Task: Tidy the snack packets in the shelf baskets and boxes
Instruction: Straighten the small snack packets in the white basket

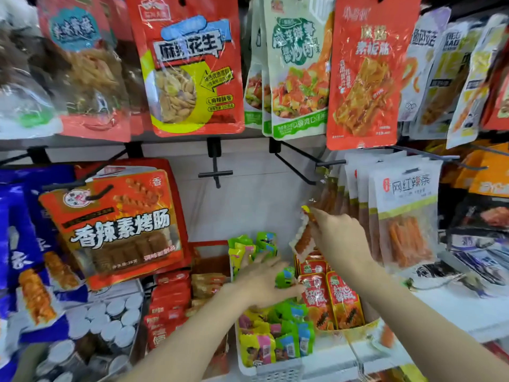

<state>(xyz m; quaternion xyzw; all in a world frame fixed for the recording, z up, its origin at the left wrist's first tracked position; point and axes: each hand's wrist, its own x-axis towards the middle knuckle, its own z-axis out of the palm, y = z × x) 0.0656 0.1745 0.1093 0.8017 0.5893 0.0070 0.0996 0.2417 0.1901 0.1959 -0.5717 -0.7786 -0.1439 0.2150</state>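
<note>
While right hand point(341, 238) pinches small packet point(303, 238) by fingertips, it could slip; left hand point(261, 279), fingers flat, may topple green packets point(275, 326) under them.

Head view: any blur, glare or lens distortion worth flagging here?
Head view: wide-angle bending at the edges; the hanging white-and-yellow packets at far right smear; glare streaks cross the red peanut packet's glossy film; the left hand and right hand are slightly soft.
</note>
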